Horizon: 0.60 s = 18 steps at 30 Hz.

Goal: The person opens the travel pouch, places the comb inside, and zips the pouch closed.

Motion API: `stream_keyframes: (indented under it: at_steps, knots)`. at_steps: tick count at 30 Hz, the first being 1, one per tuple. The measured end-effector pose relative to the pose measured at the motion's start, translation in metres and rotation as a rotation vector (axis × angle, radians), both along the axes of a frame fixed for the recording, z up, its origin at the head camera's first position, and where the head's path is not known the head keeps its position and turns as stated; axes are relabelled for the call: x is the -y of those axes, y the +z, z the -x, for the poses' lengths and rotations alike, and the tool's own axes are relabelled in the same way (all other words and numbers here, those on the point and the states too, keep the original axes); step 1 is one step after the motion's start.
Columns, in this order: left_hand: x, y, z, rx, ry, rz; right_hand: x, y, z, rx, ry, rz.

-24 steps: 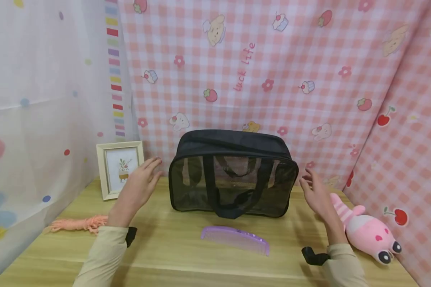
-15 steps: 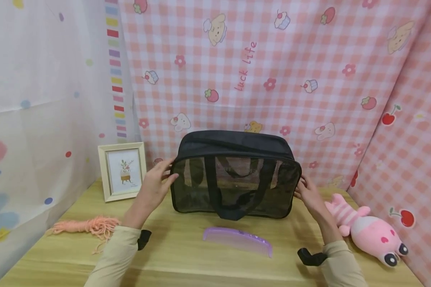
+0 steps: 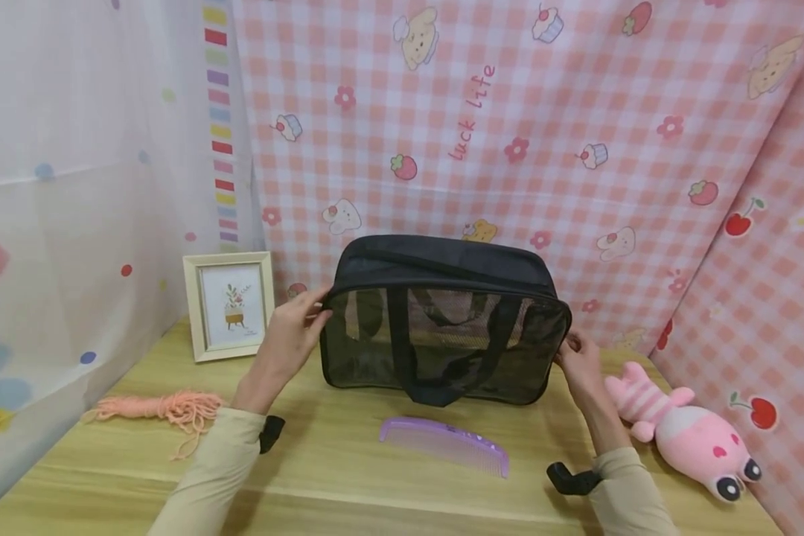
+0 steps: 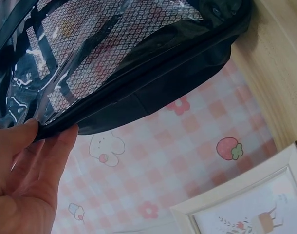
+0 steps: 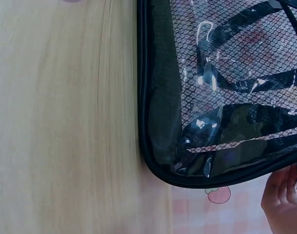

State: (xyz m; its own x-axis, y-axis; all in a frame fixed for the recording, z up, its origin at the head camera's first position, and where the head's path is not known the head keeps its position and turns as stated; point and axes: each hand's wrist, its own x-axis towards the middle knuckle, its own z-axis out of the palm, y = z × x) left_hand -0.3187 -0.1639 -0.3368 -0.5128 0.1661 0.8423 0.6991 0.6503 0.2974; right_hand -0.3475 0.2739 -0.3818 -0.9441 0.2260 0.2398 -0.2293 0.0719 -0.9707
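A black toiletry bag (image 3: pixel 442 357) with a see-through front and a mesh back stands upright on the table. Its two black straps hang in front and behind. My left hand (image 3: pixel 291 339) pinches the bag's upper left edge, thumb in front and fingers behind, as the left wrist view confirms with the hand (image 4: pixel 29 170) on the piping. At the opposite side, my right hand (image 3: pixel 581 368) grips the right edge with curled fingers. Only part of that hand (image 5: pixel 285 195) enters the right wrist view. A purple comb (image 3: pixel 445 444) lies in front of the bag.
A cream picture frame (image 3: pixel 231 305) stands at the back left, beside my left hand. A bundle of peach cord (image 3: pixel 157 407) lies near my left forearm. A pink plush toy (image 3: pixel 690 439) lies right of my right wrist. Checked cloth (image 3: pixel 496 186) hangs behind the bag.
Both hands have come inward from beside the bag and taken hold of its left and right edges. The head view has tilted slightly down. The comb, cord, frame and plush toy stay put.
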Motion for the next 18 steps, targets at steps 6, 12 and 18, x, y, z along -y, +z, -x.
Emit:
stream_keyframes:
  at_steps: [6,12,18]
  knots:
    - [0.0011,0.0024,-0.0022,0.004,0.010,0.023,0.0040,0.0025,0.0023,-0.015,-0.139,-0.002]
    - [0.0030,0.0026,-0.0041,-0.013,0.022,0.033,0.0065,0.0048,0.0030,-0.072,-0.166,0.089]
    - [0.0018,0.0023,-0.0037,-0.025,0.018,0.045,0.0044,0.0085,0.0005,-0.081,-0.189,0.158]
